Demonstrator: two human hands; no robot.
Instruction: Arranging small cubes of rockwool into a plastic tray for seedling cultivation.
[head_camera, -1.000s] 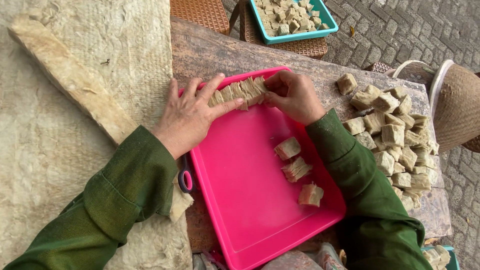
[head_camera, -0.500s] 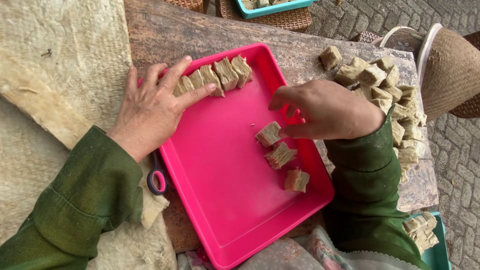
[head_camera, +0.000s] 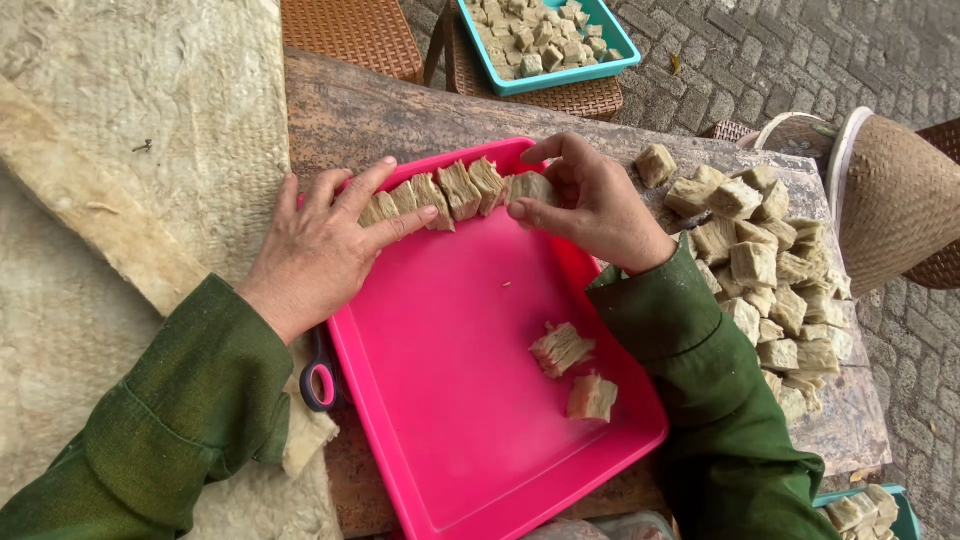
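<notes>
Nearest the camera, two green sleeves are seen reaching over a bright pink tray set on a weathered wooden bench. Two loose pale brown cubes are left near the tray's near right corner, with most of the tray floor between them and the far edge left bare for more rows. A scissor handle is tucked just under the tray's left edge. Further out, the left hand is laid flat with fingers spread, its forefinger and thumb pressed against the left end of a row of cubes lined along the tray's far edge, apparently as a stop so the row stays tight. The right hand is curled at the row's right end, a single cube pinched between thumb and fingertips and pushed against the others. Beside the tray's right edge, a heap of cubes is piled on the bench, close to its right edge. A woven conical hat is seen beyond it. Farthest away, a teal tray of similar cubes is rested on a wicker stool.
</notes>
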